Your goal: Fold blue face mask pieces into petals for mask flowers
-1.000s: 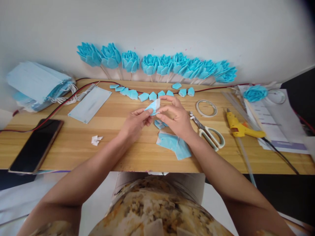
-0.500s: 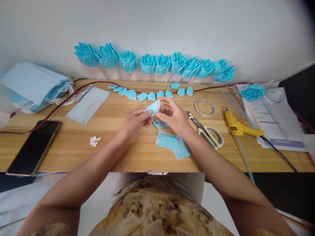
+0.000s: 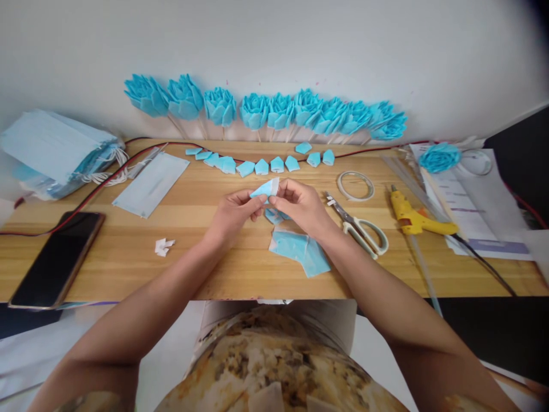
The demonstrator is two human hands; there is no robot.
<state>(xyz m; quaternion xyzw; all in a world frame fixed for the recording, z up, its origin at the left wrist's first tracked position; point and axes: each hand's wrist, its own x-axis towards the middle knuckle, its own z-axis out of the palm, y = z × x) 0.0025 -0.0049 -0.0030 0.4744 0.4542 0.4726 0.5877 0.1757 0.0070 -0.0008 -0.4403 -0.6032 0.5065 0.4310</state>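
Note:
Between my hands is a small folded blue piece (image 3: 265, 188) with a white edge on its right. My left hand (image 3: 235, 213) pinches its lower left part, thumb on top. The fingers of my right hand (image 3: 301, 205) close on its white right edge. Just below, partly hidden by my right hand, lie small blue pieces (image 3: 274, 216), and nearer the front edge are larger blue cut sheets (image 3: 302, 252). Beyond my hands, a curved row of folded blue petals (image 3: 277, 165) lies on the wooden table (image 3: 240, 269).
Blue flowers (image 3: 256, 111) on sticks lean along the wall. Scissors (image 3: 358, 226), a tape roll (image 3: 355, 186), a yellow glue gun (image 3: 418, 217) and papers (image 3: 476, 212) are right. A phone (image 3: 55, 260), white scraps (image 3: 163, 246), a flat mask (image 3: 151, 183) and a mask stack (image 3: 60, 149) are left.
The fingers of my right hand have curled down from above the folded piece onto its right edge. The view has shifted slightly.

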